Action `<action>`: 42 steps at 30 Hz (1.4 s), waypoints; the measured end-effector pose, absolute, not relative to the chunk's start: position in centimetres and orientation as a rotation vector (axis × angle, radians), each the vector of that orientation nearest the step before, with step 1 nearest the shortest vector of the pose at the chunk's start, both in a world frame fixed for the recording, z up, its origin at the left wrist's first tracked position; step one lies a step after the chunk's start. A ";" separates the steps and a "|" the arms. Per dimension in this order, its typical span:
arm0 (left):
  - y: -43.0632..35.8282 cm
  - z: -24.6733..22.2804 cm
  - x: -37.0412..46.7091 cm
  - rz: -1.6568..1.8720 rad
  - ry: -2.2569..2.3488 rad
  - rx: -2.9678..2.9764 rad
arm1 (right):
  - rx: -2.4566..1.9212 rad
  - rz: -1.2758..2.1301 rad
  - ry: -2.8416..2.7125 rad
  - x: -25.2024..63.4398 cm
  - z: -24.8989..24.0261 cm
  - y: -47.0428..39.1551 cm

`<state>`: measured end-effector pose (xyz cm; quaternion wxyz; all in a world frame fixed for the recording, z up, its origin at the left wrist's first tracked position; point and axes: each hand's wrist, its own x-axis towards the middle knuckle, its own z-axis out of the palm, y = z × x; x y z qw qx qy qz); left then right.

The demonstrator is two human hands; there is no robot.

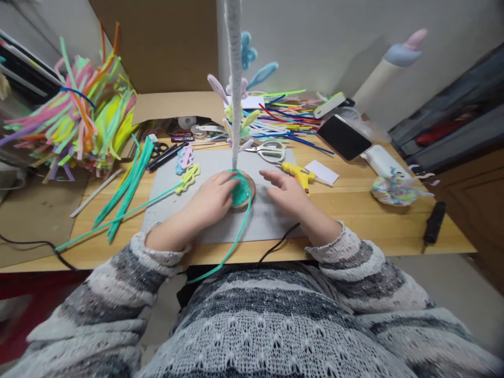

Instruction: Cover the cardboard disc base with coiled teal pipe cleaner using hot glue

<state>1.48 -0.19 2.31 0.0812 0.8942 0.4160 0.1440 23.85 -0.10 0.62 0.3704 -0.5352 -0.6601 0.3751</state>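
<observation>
We are resting our left hand [210, 198] on the green coil [238, 196], fingers slightly bent; whether they are gripping, we cannot tell. The coil is sitting on the round base [252, 185]. Beside it, we are holding our empty right hand [286, 192] loosely extended.

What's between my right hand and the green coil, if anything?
Just the loose green strand, running across the right side of the wooden disc; otherwise nothing visible blocks your right hand from the green coil. The white post stands at the coil's far edge, out of that path.
</observation>
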 end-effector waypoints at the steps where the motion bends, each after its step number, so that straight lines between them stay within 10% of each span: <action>1: 0.7 2.0 1.6 0.429 1.163 2.695 | -1.373 0.825 -1.755 24.5 0.8 -0.4; 15: 3.5 -0.4 2.0 0.542 0.977 2.828 | -1.590 0.240 -1.809 30.8 0.7 -2.4; 24: 3.1 -1.0 1.5 0.820 1.077 2.743 | -1.276 1.135 -1.673 21.4 1.0 1.1; 42: 4.4 -2.6 2.0 1.026 1.392 1.977 | -1.224 1.205 -1.425 18.6 -2.5 3.2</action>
